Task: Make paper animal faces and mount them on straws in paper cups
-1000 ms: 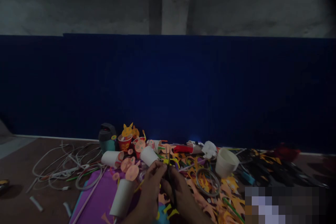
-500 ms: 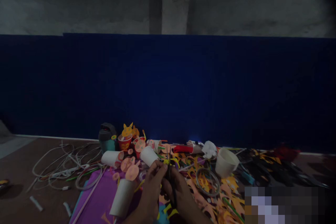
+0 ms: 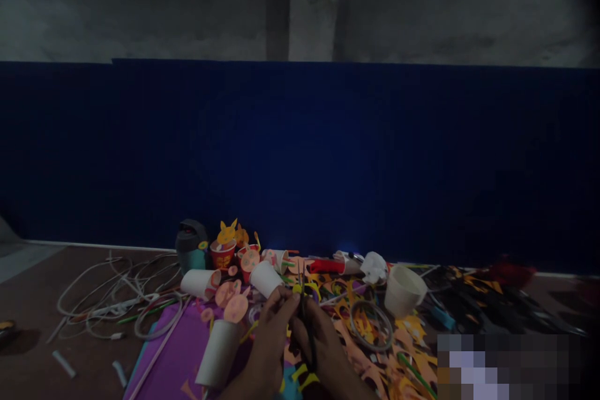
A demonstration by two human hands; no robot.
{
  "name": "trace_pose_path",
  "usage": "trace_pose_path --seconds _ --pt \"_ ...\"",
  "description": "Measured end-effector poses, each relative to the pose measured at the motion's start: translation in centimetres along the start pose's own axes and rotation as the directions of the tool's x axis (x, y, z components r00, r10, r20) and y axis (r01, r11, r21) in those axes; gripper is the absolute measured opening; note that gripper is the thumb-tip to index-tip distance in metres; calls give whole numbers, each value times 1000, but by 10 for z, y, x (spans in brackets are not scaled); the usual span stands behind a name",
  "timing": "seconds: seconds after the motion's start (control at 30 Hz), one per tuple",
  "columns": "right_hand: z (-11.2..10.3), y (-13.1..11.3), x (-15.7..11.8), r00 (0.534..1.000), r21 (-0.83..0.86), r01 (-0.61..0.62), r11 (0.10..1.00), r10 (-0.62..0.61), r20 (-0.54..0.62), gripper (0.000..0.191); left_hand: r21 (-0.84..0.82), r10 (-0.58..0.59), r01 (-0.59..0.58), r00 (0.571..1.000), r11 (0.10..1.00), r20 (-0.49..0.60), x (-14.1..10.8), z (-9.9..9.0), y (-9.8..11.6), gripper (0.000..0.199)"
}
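Note:
My right hand (image 3: 321,337) is closed on dark-handled scissors (image 3: 308,325), whose narrow blades point up and away from me. Close beside it, my left hand (image 3: 276,322) is pinched near the blades; a small yellow piece shows at its fingertips, too small to make out well. A white paper cup (image 3: 265,279) lies tilted just beyond my left hand. Left of my wrist, another white cup (image 3: 219,353) carries pink paper shapes (image 3: 235,306) at its top. Orange and yellow paper scraps (image 3: 365,350) spread to the right of my hands.
Tangled white cables (image 3: 107,300) and a dark-lidded teal bottle (image 3: 192,256) are at the left. Purple sheets (image 3: 164,347) lie in front. A cream cup (image 3: 404,290), crumpled tissue (image 3: 374,267) and tape ring (image 3: 371,325) are at the right. A blue panel (image 3: 300,156) stands behind.

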State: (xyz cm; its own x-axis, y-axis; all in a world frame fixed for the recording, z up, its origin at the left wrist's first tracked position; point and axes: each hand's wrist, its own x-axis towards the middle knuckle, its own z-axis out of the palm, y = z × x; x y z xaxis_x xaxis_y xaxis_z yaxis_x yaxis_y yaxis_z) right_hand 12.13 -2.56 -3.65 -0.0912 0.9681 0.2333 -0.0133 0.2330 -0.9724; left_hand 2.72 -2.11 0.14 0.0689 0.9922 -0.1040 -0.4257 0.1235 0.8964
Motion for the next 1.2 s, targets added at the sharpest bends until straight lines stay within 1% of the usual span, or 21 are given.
trace_pose_path --seconds 0.17,0.3,0.43,0.67,0.8,1.0,1.2 --pt "0 -6 0 1000 2 8 1000 -8 25 29 -1 -7 7 999 1000 48 5 -5 -4 27" --pt "-1 -10 1 1000 -13 -4 1000 4 18 33 -13 37 -36 998 999 45 9 -9 -3 25" --pt "-2 -11 1 1000 14 3 1000 -3 13 36 -11 70 -69 995 998 69 12 -10 0 22" --pt "-6 -17 2 998 23 -29 999 28 62 39 -21 58 -56 993 998 106 13 -12 5 19" --pt "-6 -15 3 998 20 -34 999 33 52 34 0 43 -44 994 999 105 13 -10 9 20" --pt "-5 -12 3 997 33 -62 998 60 56 30 -49 7 0 992 999 129 13 -10 10 18" --pt "-5 -13 4 993 21 -94 995 92 77 30 -54 10 -4 994 999 110 13 -10 10 19"
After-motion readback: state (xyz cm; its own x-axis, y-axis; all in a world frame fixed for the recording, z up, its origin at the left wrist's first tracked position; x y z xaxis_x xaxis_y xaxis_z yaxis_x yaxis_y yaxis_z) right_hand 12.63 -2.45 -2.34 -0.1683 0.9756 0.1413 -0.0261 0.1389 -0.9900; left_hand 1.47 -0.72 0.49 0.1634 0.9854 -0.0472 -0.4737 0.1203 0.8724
